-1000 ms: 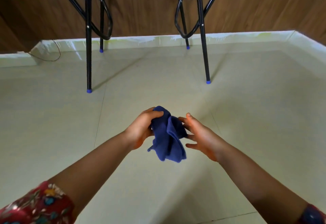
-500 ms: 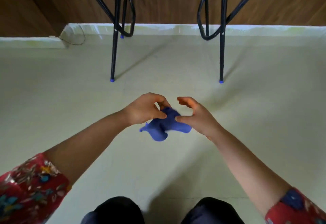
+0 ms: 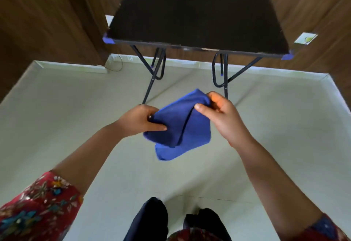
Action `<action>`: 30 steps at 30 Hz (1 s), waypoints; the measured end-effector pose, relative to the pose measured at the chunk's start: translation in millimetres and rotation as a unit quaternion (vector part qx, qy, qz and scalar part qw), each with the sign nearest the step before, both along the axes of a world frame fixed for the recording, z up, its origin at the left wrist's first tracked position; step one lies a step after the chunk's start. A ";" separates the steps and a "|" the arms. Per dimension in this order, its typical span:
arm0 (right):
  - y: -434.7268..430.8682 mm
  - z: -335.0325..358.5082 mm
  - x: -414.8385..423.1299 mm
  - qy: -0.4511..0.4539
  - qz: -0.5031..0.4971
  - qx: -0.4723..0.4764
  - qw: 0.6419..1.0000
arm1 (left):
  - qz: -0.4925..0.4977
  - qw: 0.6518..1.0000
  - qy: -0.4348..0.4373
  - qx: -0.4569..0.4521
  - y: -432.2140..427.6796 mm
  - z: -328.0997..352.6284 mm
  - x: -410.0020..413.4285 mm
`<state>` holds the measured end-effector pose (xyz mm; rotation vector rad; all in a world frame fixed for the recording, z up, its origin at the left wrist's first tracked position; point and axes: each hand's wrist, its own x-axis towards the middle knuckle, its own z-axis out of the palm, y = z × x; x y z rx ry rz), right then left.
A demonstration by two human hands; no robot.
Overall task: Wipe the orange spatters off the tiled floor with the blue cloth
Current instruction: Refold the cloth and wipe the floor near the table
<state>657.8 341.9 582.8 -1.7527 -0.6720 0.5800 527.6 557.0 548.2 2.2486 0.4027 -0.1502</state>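
A blue cloth (image 3: 180,124) hangs folded in the air in front of me, well above the pale tiled floor (image 3: 76,126). My left hand (image 3: 140,121) pinches its left edge between thumb and fingers. My right hand (image 3: 222,115) pinches its upper right corner. No orange spatters show on the floor in this view.
A black folding table (image 3: 197,14) with thin metal legs (image 3: 152,81) stands ahead against wood-panelled walls (image 3: 38,18). A white skirting runs along the floor's edges. My dark trouser legs (image 3: 152,221) show at the bottom. A thin cable (image 3: 115,66) lies by the left corner.
The view has risen from low near the floor to high, bringing the table top into sight. The cloth went from bunched between my hands to spread out and folded, held at two edges.
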 end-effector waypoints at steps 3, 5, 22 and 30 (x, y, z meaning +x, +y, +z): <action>-12.4 50.9 -5.2 -0.015 -0.019 -0.041 0.999 | 0.030 0.997 -0.028 -0.059 12.3 49.8 -18.1; -16.9 74.9 -9.8 -0.030 -0.025 -0.081 0.996 | 0.039 0.986 -0.056 -0.151 17.0 81.3 -25.9; 10.1 60.0 -62.6 0.326 -0.118 -0.016 0.938 | 0.326 0.891 -0.007 -0.317 8.5 113.9 -54.2; 41.4 33.1 -94.1 0.272 -0.109 -0.097 0.951 | 0.287 0.936 0.125 -0.161 34.3 86.8 -64.5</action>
